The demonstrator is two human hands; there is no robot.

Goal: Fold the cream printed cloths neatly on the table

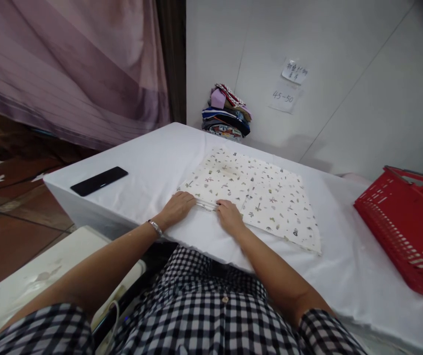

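Now both hands press on the near edge of the printed cloth, which lies flat on the white table: the left hand has its fingers together and flat, while the right hand has its fingers curled onto the small raised fold. I think the thin, soft square (cream, with tiny figures) could slide or wrinkle on the smooth tablecloth if one hand pushes harder. The hard red basket of plastic mesh stands well apart on the right.

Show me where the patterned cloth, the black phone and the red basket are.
patterned cloth (259,197): head view, on the middle of the printed fabric.
black phone (99,181): head view, on the middle of its dark screen.
red basket (400,222): head view, on its slatted near side wall.
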